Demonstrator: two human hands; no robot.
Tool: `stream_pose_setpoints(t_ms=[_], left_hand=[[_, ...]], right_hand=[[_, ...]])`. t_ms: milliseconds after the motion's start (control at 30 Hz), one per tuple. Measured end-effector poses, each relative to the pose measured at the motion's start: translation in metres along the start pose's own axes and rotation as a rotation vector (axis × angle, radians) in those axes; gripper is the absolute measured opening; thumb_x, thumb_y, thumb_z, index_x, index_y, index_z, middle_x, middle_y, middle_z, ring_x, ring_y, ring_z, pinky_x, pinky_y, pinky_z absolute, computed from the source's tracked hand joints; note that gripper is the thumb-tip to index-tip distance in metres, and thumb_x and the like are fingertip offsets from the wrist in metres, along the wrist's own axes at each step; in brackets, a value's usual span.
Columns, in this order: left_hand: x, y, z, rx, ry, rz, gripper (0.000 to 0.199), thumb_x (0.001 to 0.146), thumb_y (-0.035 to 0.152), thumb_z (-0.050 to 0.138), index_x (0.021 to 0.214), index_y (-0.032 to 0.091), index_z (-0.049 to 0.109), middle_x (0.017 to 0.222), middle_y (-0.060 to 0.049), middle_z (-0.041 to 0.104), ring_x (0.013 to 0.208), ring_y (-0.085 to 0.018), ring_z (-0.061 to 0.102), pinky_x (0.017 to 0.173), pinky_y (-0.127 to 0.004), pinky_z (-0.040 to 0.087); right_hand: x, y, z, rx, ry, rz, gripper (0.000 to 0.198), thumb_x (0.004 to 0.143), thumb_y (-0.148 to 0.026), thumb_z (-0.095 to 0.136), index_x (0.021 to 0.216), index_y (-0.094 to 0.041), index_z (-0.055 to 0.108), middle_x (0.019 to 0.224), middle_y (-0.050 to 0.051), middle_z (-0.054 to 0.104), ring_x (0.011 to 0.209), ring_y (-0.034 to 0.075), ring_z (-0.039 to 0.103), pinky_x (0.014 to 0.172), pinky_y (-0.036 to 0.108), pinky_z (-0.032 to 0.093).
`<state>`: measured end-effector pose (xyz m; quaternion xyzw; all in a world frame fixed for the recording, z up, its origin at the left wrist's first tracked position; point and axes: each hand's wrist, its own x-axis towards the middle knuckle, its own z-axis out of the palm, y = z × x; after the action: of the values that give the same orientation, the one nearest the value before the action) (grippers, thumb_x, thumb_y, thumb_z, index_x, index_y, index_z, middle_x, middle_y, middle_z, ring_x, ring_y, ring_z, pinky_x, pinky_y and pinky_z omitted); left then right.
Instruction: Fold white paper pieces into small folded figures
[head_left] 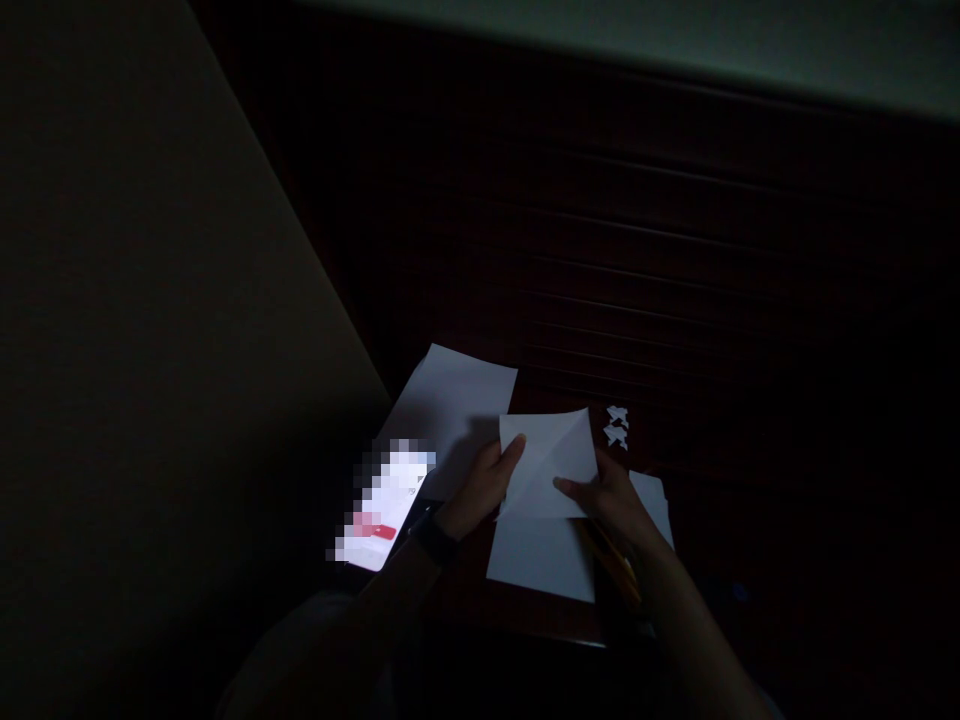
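Between my two hands is a squarish white sheet of paper with a diagonal crease across it. My left hand grips its left edge, thumb on top and the other fingers hidden beneath. On the right edge, my right hand pinches the same sheet, its thumb lying near the crease. Below the held sheet, another white paper lies on the dark table. Small folded white paper pieces lie beyond my right hand. A dark band circles my left wrist.
A lit phone screen, partly pixelated, is at the left. Large white paper lies behind my left hand, and more paper lies at the right. A yellowish long object shows under my right forearm. The dark table's front edge faces me.
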<state>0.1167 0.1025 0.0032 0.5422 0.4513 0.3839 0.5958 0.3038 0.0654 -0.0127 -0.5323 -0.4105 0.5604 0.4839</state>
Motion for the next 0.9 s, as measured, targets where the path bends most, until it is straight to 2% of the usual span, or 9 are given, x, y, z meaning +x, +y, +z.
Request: stream_pose_setpoints(t_ms=[133, 267, 367, 467, 567, 733, 900], left_hand=[[0.003, -0.005, -0.006, -0.387, -0.027, -0.071, 0.032, 0.077, 0.033, 0.058, 0.102, 0.012, 0.061, 0.088, -0.008, 0.068, 0.075, -0.020, 0.063, 0.067, -0.028, 0.045], [0.005, -0.004, -0.012, -0.631, -0.098, -0.148, 0.033, 0.070, 0.015, 0.063, 0.103, 0.012, 0.060, 0.099, -0.010, 0.066, 0.085, -0.023, 0.062, 0.073, -0.031, 0.045], [0.004, -0.002, -0.016, -0.768, -0.131, -0.210, 0.026, 0.071, 0.012, 0.059, 0.097, 0.013, 0.062, 0.097, -0.009, 0.067, 0.085, -0.023, 0.062, 0.072, -0.033, 0.047], [0.004, -0.002, -0.019, -0.858, -0.188, -0.222, 0.017, 0.072, 0.011, 0.055, 0.086, 0.013, 0.063, 0.098, -0.010, 0.066, 0.087, -0.023, 0.062, 0.069, -0.032, 0.047], [0.006, -0.003, -0.020, -0.902, -0.196, -0.215, 0.014, 0.073, 0.012, 0.053, 0.083, 0.012, 0.063, 0.100, -0.012, 0.066, 0.087, -0.023, 0.062, 0.071, -0.032, 0.047], [0.008, -0.003, -0.019, -0.938, -0.149, -0.232, 0.027, 0.074, 0.013, 0.051, 0.099, 0.012, 0.062, 0.099, -0.011, 0.067, 0.088, -0.024, 0.063, 0.076, -0.034, 0.047], [0.008, -0.006, -0.019, -0.943, -0.197, -0.224, 0.031, 0.080, 0.017, 0.049, 0.110, 0.013, 0.058, 0.102, -0.011, 0.066, 0.091, -0.025, 0.063, 0.079, -0.036, 0.046]], right_hand=[[-0.003, -0.006, 0.000, 0.139, -0.054, -0.017, 0.053, 0.061, -0.022, 0.075, 0.111, -0.020, 0.058, 0.101, 0.007, 0.067, 0.082, 0.025, 0.064, 0.072, 0.038, 0.050], [-0.005, -0.010, -0.004, 0.249, -0.062, 0.029, 0.052, 0.061, -0.020, 0.075, 0.111, -0.023, 0.060, 0.102, 0.006, 0.067, 0.079, 0.023, 0.064, 0.069, 0.037, 0.050], [-0.004, -0.009, -0.012, 0.261, -0.067, 0.071, 0.033, 0.062, -0.017, 0.073, 0.095, -0.021, 0.068, 0.099, 0.005, 0.068, 0.077, 0.021, 0.063, 0.068, 0.034, 0.049], [-0.002, -0.007, -0.020, 0.249, -0.100, 0.034, 0.015, 0.061, -0.013, 0.072, 0.074, -0.019, 0.072, 0.106, 0.006, 0.066, 0.087, 0.023, 0.061, 0.073, 0.034, 0.047], [-0.001, -0.008, -0.023, 0.235, -0.133, -0.016, 0.013, 0.061, -0.011, 0.071, 0.071, -0.019, 0.072, 0.110, 0.007, 0.064, 0.095, 0.025, 0.059, 0.078, 0.036, 0.045], [-0.001, -0.010, -0.021, 0.208, -0.144, -0.073, 0.013, 0.061, -0.013, 0.072, 0.072, -0.020, 0.073, 0.117, 0.007, 0.060, 0.104, 0.028, 0.054, 0.086, 0.040, 0.042], [-0.002, -0.014, -0.021, 0.072, -0.160, -0.129, 0.012, 0.061, -0.013, 0.071, 0.071, -0.021, 0.073, 0.117, 0.006, 0.060, 0.105, 0.028, 0.054, 0.086, 0.040, 0.042]])
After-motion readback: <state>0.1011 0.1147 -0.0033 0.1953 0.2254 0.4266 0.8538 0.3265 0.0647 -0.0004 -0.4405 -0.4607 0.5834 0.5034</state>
